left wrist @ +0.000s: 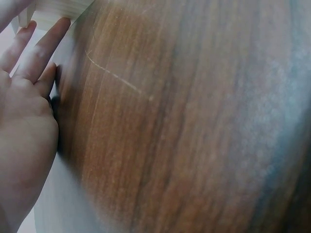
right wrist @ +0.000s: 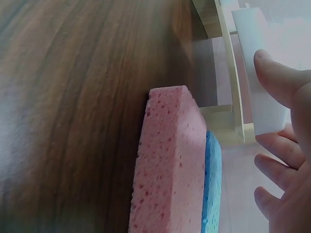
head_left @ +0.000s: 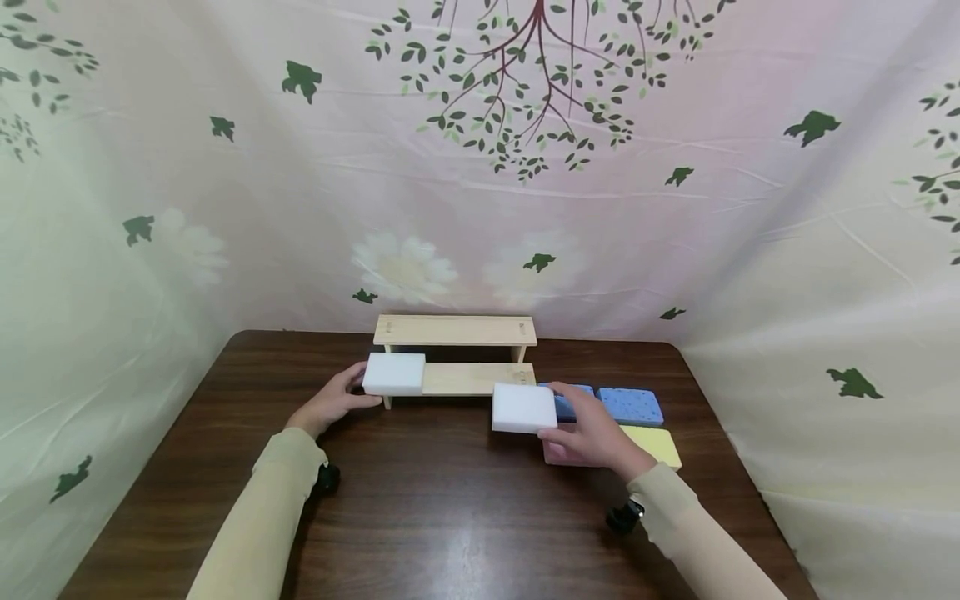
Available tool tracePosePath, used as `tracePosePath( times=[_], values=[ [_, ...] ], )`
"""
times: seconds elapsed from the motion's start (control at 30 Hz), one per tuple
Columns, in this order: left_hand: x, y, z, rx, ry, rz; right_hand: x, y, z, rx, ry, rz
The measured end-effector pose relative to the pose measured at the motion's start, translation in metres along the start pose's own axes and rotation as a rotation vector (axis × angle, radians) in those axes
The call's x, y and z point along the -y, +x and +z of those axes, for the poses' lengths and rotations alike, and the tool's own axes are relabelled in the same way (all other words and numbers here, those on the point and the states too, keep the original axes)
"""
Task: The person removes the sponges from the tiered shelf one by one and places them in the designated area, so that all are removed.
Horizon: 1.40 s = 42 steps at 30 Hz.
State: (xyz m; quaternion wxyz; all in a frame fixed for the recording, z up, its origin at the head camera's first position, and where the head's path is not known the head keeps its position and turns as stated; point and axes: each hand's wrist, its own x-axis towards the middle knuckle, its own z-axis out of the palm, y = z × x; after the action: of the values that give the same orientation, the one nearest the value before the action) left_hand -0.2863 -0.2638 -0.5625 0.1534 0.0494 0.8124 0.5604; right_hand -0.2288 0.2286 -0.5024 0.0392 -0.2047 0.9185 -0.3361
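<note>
My left hand (head_left: 337,400) grips the left end of a white sponge block (head_left: 395,373), with the thumb in front. That block is over the left part of the lower tier (head_left: 468,379) of a small wooden two-tier stand; whether it bears on the wood cannot be told. In the left wrist view, several fingers (left wrist: 46,48) of this hand reach to the wood. A second white sponge block (head_left: 523,407) is pinched by my right hand (head_left: 592,429), thumb on one face. It is raised near the lower tier's right end, beside the coloured sponges.
Right of the stand lie two blue sponges (head_left: 632,406), a pink sponge (right wrist: 167,160) and a yellow sponge (head_left: 654,444). The upper tier (head_left: 455,330) stands at the back of the dark wooden table (head_left: 450,500). Printed cloth (head_left: 450,208) hangs behind and on both sides.
</note>
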Motion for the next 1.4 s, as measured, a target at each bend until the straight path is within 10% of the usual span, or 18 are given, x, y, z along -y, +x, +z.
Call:
tracePosePath(
  times=[1.4],
  values=[
    [-0.006,-0.004,0.004,-0.007,-0.018,0.008,-0.021,-0.066,-0.013,-0.108,-0.184,0.031]
  ],
)
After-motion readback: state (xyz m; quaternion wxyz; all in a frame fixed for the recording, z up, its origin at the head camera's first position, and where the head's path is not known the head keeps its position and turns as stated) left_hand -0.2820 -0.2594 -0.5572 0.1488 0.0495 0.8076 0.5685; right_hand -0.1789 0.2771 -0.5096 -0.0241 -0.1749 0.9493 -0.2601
